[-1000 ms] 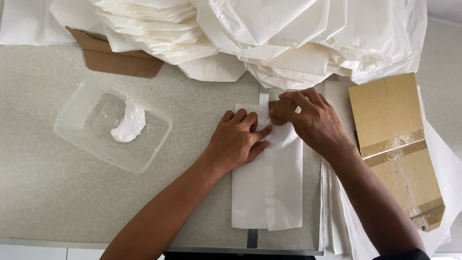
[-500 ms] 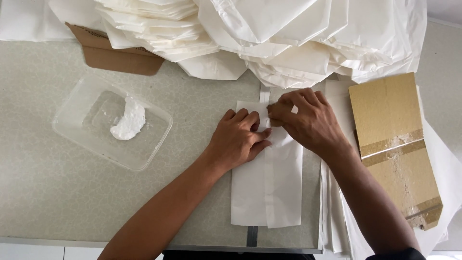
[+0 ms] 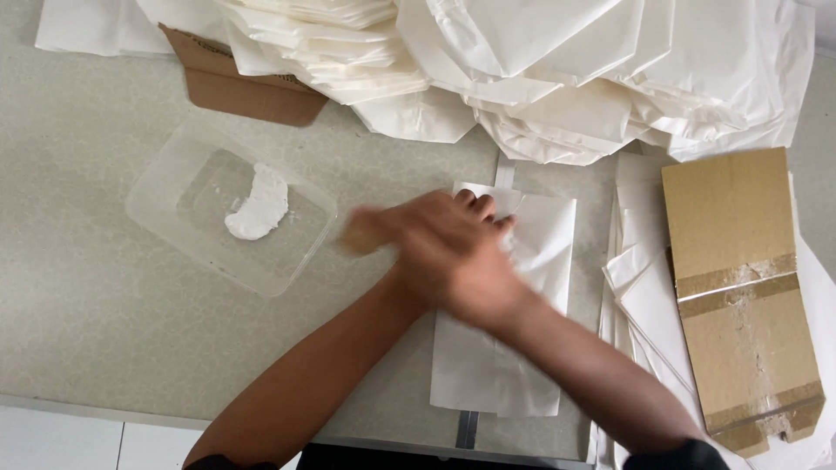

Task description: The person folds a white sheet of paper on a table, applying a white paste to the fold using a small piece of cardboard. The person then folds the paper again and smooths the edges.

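Speckled grey counter [image 3: 87,287] carries a flat white paper bag [image 3: 514,348]; the left hand [image 3: 475,235] is pressed flat on its folded top. The right hand [image 3: 409,235] is blurred — its grip cannot be told — near a clear plastic tray [image 3: 174,174] of white paste [image 3: 257,204]. Paste is best spread thinly, the fold kept pinned.

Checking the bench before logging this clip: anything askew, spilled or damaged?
Two oddities. The cardboard piece at right is damaged: its surface is torn along the tape strips and the bottom edge is ragged. A white paste blob sits smeared in the clear tray, contained, not spilled. The paper bag lies flat and straight. Both hands are motion-blurred.

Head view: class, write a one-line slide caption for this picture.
Blurred right hand crosses over the left hand above a white paper bag, towards a clear tray of white paste.
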